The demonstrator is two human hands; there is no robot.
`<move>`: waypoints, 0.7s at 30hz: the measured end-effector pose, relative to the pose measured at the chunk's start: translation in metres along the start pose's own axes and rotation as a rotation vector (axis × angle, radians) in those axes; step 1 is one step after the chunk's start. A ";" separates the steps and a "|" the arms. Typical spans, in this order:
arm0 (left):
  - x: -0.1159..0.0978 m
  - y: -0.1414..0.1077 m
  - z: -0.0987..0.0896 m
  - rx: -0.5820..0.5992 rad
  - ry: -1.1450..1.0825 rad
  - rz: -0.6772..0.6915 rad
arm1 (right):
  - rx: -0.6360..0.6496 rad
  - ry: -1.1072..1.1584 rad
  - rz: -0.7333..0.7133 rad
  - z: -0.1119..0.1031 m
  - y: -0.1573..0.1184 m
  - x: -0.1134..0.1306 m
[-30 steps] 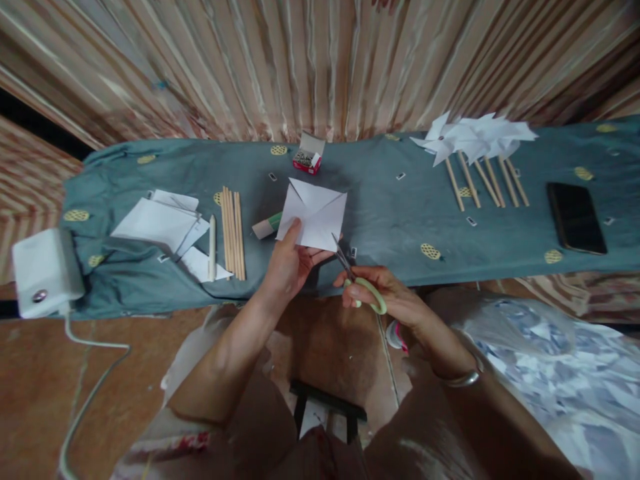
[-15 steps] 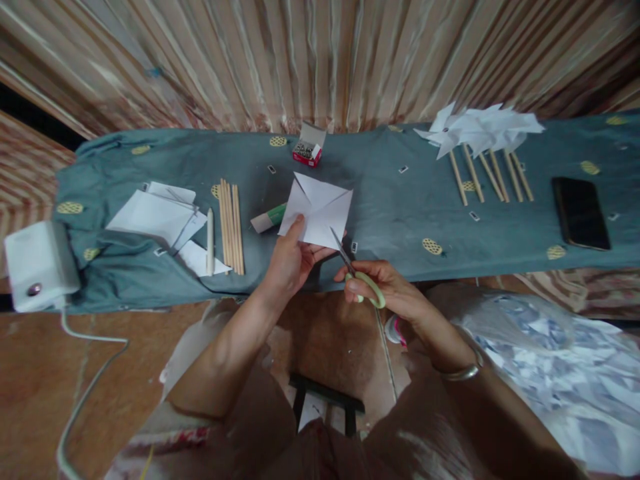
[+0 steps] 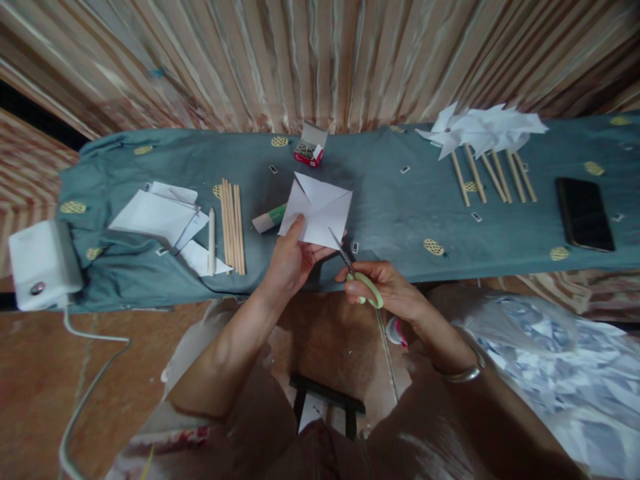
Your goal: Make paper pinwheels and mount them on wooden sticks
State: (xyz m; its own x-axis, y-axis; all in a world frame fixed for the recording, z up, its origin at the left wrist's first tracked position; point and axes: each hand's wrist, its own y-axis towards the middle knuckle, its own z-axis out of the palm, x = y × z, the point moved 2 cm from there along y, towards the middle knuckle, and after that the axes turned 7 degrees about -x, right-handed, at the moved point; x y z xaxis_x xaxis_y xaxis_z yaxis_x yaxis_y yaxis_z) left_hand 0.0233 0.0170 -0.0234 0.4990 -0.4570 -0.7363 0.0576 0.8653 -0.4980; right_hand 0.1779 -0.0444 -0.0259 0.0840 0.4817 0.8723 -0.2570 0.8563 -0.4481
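My left hand [image 3: 295,259] pinches a white paper square [image 3: 320,212] by its lower left part, thumb on top and fingers beneath. Slits run inward from its upper corners. My right hand [image 3: 383,287] is closed round the light green handles of the scissors [image 3: 369,287]. Their blades lie at the paper's lower right corner, the tip over the sheet. Partly behind the paper, on its left, lies a green and white glue stick [image 3: 270,219]. Further back stands a small red box [image 3: 307,153] with its lid up, full of small metal pieces.
Wooden sticks [image 3: 233,230], a white pen-like stick [image 3: 212,243] and paper sheets [image 3: 155,217] lie left. Paper pinwheels [image 3: 487,130] on sticks and a black phone [image 3: 585,213] lie right. A white device [image 3: 43,263] sits far left; a plastic bag of paper pieces [image 3: 565,360] is lower right.
Both hands, the paper and the scissors are almost where they were. The table's things appear slightly further right, as the view has shifted a little.
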 end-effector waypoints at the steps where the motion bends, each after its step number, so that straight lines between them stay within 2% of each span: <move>1: 0.000 0.000 0.000 0.000 -0.001 0.002 | 0.000 0.002 0.002 0.000 0.000 -0.001; 8: 0.001 0.000 0.000 0.002 -0.036 0.005 | 0.004 0.003 -0.009 -0.001 0.003 -0.007; 21: 0.007 -0.004 0.001 0.024 -0.054 -0.072 | 0.004 -0.049 -0.003 -0.001 0.003 -0.003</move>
State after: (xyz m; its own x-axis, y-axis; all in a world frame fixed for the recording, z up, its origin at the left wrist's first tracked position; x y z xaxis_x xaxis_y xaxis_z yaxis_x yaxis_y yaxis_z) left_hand 0.0272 0.0107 -0.0256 0.5387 -0.5069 -0.6730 0.1150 0.8356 -0.5372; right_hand 0.1778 -0.0431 -0.0297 0.0373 0.4693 0.8823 -0.2608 0.8569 -0.4447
